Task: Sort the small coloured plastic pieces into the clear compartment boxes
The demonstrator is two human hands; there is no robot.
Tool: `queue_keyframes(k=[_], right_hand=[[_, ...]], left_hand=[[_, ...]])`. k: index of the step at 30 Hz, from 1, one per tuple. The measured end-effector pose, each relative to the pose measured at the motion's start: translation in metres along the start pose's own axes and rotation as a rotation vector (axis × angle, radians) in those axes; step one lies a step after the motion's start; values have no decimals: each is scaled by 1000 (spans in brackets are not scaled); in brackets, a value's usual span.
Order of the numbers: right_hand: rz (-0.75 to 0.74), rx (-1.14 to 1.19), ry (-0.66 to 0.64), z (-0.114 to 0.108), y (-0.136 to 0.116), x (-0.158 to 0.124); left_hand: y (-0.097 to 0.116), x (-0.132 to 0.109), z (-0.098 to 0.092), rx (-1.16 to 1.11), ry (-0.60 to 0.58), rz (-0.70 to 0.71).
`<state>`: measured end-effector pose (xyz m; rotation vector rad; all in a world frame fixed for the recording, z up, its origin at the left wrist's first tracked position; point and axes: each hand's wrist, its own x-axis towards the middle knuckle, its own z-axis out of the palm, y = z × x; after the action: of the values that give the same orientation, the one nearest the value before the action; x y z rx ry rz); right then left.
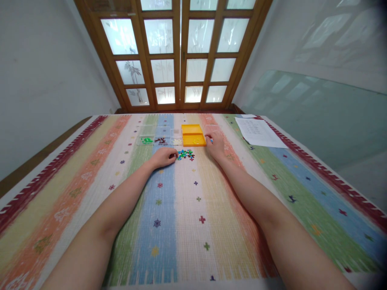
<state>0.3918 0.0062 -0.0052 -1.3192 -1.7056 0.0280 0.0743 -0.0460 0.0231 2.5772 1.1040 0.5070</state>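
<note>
A small pile of mixed blue, green and dark red pieces lies on the striped cloth. My left hand rests at the pile's left edge with its fingers curled together; what they hold, if anything, is too small to make out. My right hand is just right of the open yellow box, over a clear box partly hidden by it. Its fingers are pinched, and a bit of blue shows beside them. Yellow pieces lie in the yellow box.
Left of the yellow box stand clear boxes with green pieces, dark red pieces and whitish pieces. A printed paper sheet lies at the right back. The striped tablecloth covers the table; wooden glazed doors stand beyond.
</note>
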Motion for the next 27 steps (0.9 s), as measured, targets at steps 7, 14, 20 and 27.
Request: queue_keyframes(k=[7,14,20,27], right_hand=[[-50,10,-33,-1,-9,-3],[-66,5,-38,0,-7,-3],[-98,13,-56,1,-7,-3],[-91,31,-93,2,-8,-3]], left_hand=[[5,-1,-2,-36,-23,21],[3,-1,-2,-85,-42,47],[0,1,0,-45,190,28],[-28,-3,-5,-74,497,-317]])
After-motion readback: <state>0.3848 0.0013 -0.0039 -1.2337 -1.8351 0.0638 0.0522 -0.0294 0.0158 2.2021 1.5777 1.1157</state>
